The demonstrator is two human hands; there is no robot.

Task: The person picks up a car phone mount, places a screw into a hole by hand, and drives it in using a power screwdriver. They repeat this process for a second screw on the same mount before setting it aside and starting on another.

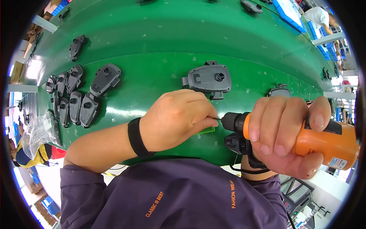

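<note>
My right hand (280, 129) is wrapped round an orange electric screwdriver (333, 139) held sideways, its black chuck pointing left. At the bit's tip, the thumb and fingers of my left hand (177, 118) are pinched together; whatever they hold is too small to make out. Partly hidden below them is a small bright green tray (207, 130). Just beyond my left hand a dark grey housing (209, 78) with a black round knob and side clamps lies on the green table (152, 82). Under the chuck sits a black plastic part (234, 143), partly covered by my right hand.
Several similar grey housings (88, 108) are grouped on the left, one (77, 47) farther back. Another housing (279, 91) lies behind my right hand. A clear plastic bag (40, 131) hangs at the table's left edge. Blue trays (288, 13) and a person (317, 16) are at the far right.
</note>
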